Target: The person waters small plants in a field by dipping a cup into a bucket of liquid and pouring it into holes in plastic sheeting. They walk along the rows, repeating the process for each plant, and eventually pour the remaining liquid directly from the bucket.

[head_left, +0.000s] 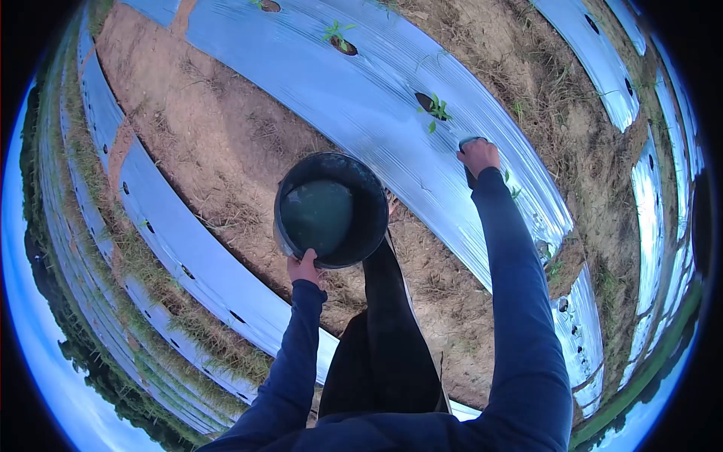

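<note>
My left hand (pixel 305 269) is closed on the near rim of a dark bucket (pixel 371 197), which hangs tilted toward me over the soil path. Murky greenish liquid (pixel 320 215) fills its lower part. Out to the right, my right hand (pixel 479 157) grips a small dark cup (pixel 471 141), mostly hidden by the fingers, above the silver plastic mulch (pixel 376 128). Just beyond that hand, a green seedling (pixel 436 110) grows from a hole in the plastic. Another small plant (pixel 513 188) shows partly beside my right forearm.
My dark-clothed leg (pixel 388 324) stands on the soil path (pixel 226 143) between the mulched beds. Farther up the bed, another seedling (pixel 338 34) sits in its hole. A second plastic-covered bed (pixel 173 226) runs along the left, with dry grass (pixel 520 68) between rows.
</note>
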A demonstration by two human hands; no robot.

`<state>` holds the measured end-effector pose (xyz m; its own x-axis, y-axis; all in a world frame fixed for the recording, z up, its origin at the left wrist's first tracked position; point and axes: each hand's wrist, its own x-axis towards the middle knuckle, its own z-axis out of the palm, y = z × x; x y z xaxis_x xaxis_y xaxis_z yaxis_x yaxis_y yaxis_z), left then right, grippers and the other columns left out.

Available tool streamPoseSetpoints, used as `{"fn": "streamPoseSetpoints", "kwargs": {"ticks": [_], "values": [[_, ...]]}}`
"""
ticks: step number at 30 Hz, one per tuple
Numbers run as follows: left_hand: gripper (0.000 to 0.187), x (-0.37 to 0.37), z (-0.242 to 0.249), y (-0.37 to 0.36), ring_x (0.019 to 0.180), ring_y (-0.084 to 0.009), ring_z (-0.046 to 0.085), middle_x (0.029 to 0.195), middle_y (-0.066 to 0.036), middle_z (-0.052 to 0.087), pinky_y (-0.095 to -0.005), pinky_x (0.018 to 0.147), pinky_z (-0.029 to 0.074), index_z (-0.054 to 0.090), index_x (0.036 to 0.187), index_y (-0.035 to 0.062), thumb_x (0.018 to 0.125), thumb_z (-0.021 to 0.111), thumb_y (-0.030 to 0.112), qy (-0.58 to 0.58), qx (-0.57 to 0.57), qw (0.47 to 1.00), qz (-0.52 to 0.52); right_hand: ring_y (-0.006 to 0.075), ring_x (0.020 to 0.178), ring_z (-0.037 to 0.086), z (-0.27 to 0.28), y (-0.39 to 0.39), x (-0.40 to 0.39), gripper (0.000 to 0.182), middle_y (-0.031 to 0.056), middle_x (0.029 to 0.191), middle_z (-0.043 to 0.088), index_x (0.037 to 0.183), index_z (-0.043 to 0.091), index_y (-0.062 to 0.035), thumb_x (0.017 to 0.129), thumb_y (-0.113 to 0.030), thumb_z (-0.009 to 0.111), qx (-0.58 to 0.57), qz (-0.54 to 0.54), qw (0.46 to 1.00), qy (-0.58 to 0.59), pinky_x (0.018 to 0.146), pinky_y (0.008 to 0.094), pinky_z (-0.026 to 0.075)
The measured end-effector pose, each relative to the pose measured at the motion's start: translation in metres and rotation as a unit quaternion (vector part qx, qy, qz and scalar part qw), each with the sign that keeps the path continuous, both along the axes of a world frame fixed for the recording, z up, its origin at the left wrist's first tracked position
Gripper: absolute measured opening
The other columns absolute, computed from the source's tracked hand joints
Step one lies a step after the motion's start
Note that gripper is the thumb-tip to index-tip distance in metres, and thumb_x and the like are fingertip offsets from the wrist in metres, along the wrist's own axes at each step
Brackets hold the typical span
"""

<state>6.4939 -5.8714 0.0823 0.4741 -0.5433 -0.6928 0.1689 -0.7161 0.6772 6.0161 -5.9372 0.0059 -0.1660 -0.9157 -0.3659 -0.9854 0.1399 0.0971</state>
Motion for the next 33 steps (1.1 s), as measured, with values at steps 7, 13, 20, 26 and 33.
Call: {"fn": "streamPoseSetpoints", "kwargs": {"ticks": [7, 13, 20, 26, 33], "values": [[0.025, 0.046, -0.046, -0.055, 0.062, -0.0129, 0.056, 0.080, -0.002, 0.058, -0.0261, 0.048, 0.042, 0.051, 0.094, 0.0082, 0.075, 0.067, 0.005, 0.014, 0.078, 0.997, 0.001, 0.0231, 0.081, 0.068, -0.020, -0.052, 0.007, 0.034, 0.0056, 0.076, 0.069, 0.076, 0.072, -0.0125, 0.085, -0.044, 0.062, 0.106, -0.031, 0.994, 0.012, 0.068, 0.0392, 0.053], [0.023, 0.045, -0.054, -0.069, 0.059, -0.0127, 0.055, 0.078, -0.003, 0.058, -0.0257, 0.048, 0.044, 0.052, 0.092, 0.0090, 0.077, 0.068, 0.006, 0.075, 0.099, 0.990, 0.064, 0.0226, 0.081, 0.065, -0.009, -0.073, 0.005, 0.036, 0.0053, 0.075, 0.066, 0.073, 0.070, -0.0107, 0.086, -0.043, 0.063, 0.062, 0.026, 0.998, -0.006, 0.067, 0.0391, 0.053], [0.025, 0.032, -0.069, -0.086, 0.063, -0.0104, 0.054, 0.081, -0.001, 0.057, -0.0253, 0.051, 0.043, 0.051, 0.094, 0.0083, 0.076, 0.069, 0.005, 0.076, 0.122, 0.987, 0.067, 0.0201, 0.080, 0.062, 0.043, -0.167, 0.022, 0.030, 0.0019, 0.073, 0.062, 0.068, 0.061, -0.0117, 0.085, -0.037, 0.066, -0.104, 0.121, 0.986, -0.051, 0.064, 0.0372, 0.050], [0.024, 0.052, -0.088, -0.069, 0.066, -0.0134, 0.058, 0.082, -0.003, 0.059, -0.0265, 0.052, 0.046, 0.053, 0.099, 0.0073, 0.079, 0.065, 0.003, 0.064, 0.108, 0.990, 0.059, 0.0235, 0.081, 0.064, 0.019, -0.280, 0.070, 0.037, 0.0048, 0.074, 0.065, 0.071, 0.067, -0.0093, 0.087, -0.043, 0.063, -0.062, 0.148, 0.982, -0.098, 0.068, 0.0405, 0.052], [0.033, 0.061, -0.088, -0.059, 0.069, -0.0145, 0.061, 0.091, -0.005, 0.061, -0.0272, 0.054, 0.051, 0.055, 0.110, 0.0064, 0.079, 0.063, 0.000, 0.013, 0.121, 0.992, 0.013, 0.0266, 0.081, 0.069, -0.020, -0.376, 0.117, 0.039, 0.0086, 0.082, 0.071, 0.083, 0.074, -0.0107, 0.084, -0.048, 0.062, 0.075, 0.150, 0.985, -0.045, 0.070, 0.0414, 0.054]]}}
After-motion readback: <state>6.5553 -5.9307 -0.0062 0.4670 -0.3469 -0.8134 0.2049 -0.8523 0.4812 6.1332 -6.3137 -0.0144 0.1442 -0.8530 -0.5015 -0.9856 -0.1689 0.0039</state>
